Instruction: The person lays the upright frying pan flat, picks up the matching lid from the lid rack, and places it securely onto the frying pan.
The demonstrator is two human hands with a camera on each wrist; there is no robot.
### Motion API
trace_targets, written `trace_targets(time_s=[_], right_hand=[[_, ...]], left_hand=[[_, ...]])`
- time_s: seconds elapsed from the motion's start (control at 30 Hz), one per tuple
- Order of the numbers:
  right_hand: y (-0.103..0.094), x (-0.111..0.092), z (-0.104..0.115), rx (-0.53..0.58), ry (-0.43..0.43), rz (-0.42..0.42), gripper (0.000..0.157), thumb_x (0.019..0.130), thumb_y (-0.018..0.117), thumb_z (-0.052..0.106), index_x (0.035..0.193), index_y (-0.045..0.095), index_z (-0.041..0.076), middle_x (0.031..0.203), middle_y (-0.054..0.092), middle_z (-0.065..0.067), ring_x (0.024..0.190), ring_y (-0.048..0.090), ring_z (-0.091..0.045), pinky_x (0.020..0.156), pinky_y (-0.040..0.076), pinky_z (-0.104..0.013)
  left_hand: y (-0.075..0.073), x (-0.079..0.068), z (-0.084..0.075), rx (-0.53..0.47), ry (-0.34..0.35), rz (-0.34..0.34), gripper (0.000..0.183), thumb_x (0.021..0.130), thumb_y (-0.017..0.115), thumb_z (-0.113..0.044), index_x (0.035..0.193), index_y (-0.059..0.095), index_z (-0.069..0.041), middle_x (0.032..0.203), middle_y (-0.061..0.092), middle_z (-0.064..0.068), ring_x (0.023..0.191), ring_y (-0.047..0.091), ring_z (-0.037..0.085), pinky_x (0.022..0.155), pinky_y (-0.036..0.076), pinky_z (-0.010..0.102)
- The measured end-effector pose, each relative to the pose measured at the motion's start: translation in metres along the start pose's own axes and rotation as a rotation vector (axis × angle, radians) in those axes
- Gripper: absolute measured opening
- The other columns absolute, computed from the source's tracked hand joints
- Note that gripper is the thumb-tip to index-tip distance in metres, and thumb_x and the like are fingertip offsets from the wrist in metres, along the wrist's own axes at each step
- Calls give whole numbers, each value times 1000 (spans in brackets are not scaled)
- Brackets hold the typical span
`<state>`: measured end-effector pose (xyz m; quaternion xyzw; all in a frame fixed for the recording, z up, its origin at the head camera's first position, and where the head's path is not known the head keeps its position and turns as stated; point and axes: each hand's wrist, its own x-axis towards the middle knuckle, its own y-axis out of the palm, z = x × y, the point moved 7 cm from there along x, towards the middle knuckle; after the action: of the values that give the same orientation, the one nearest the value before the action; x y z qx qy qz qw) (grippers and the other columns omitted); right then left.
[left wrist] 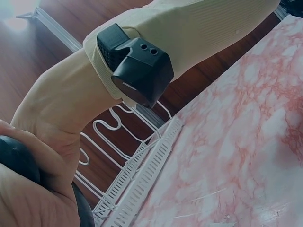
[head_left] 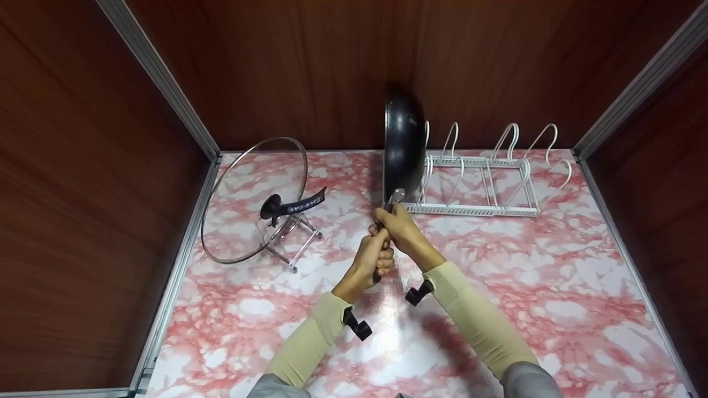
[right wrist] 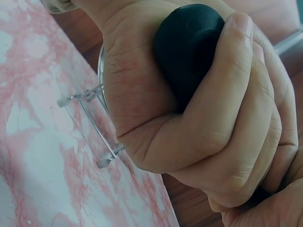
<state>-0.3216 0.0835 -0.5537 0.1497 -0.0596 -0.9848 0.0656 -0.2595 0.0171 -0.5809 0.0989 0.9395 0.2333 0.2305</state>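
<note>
A black wok [head_left: 405, 146] is tipped onto its side, its open face to the left and its rounded bottom to the right. Both hands grip its handle. My left hand [head_left: 371, 257] wraps round the lower end, and the handle's black butt [right wrist: 189, 42] pokes out of that fist in the right wrist view. Higher up, close to the wok's body, my right hand [head_left: 404, 225] holds the handle with its thumb along it. The wok overlaps the left end of a white wire rack [head_left: 464, 210] in the head view.
At the left, a glass lid [head_left: 306, 166] with a black knob and curved black grip [head_left: 301, 207] leans upright in a small clear stand [head_left: 304, 251]. Brown wood-look panels [head_left: 298, 72] enclose the red-and-white marbled table [head_left: 553, 287] at the back and sides.
</note>
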Motion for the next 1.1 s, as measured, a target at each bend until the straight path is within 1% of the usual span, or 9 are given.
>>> trace_targets(time_s=[0.13, 0.2, 0.37, 0.57, 0.83, 1.1], right_hand=[[1, -1, 2, 20, -6, 0, 9, 99, 51, 0, 92, 47, 5, 64, 56, -2, 53, 57, -11, 48, 46, -22], [2, -1, 2, 23, -1, 3, 9, 99, 51, 0, 93, 46, 5, 64, 56, -2, 53, 57, -11, 48, 46, -22], [0, -2, 2, -1, 9, 3, 8, 100, 50, 1, 94, 46, 4, 64, 57, -3, 51, 58, -11, 43, 44, -22], [1, -3, 5, -3, 5, 8, 7, 101, 50, 2, 94, 47, 4, 67, 57, -5, 54, 59, -12, 47, 46, -22], [0, -5, 7, -21, 15, 9, 8, 102, 51, 4, 95, 47, 4, 67, 59, -4, 57, 60, -13, 50, 47, -23], [2, -7, 9, -40, 17, 13, 8, 101, 51, 4, 94, 47, 5, 64, 60, -3, 54, 59, -12, 48, 45, -22]], left_hand=[[0, -1, -1, 3, 5, 0, 27, 91, 52, -19, 67, 39, -22, 48, 30, -14, 35, 29, -3, 30, 28, 16], [0, -1, -1, 1, 3, -3, 27, 91, 52, -19, 67, 39, -22, 48, 30, -14, 35, 28, -3, 30, 27, 16], [1, -3, -1, -3, -4, -6, 27, 91, 52, -19, 67, 39, -21, 48, 30, -14, 35, 28, -3, 30, 27, 16], [2, -4, -2, -13, -9, -4, 26, 90, 52, -19, 67, 40, -21, 47, 31, -14, 34, 30, -3, 30, 29, 16], [3, -6, -5, -1, 2, -5, 25, 90, 53, -19, 68, 40, -20, 48, 31, -14, 36, 28, -3, 31, 27, 16], [4, -7, -7, -3, 0, 7, 27, 90, 52, -19, 66, 39, -22, 46, 31, -14, 34, 29, -3, 30, 29, 16]])
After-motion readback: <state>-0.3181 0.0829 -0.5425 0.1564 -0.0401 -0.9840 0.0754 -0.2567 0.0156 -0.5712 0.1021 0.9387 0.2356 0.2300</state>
